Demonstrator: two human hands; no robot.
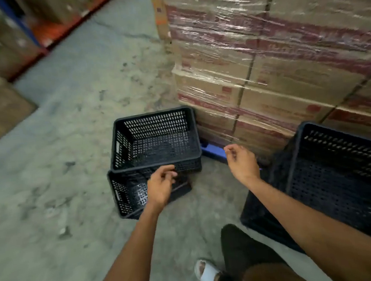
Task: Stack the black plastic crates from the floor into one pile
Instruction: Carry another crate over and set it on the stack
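Reaching forward, the left hand (161,185) and right hand (241,161) hover with a released grip, fingers loosely curled, holding nothing. At twelve o'clock, the upper black crate (155,140) sits skewed across the lower black crate (126,194), openings up, long axes running nine-to-three. The crate pile (340,182) stands at three o'clock.

Concrete floor (71,132) bears black crates (126,194), wrapped carton pallet (274,65)
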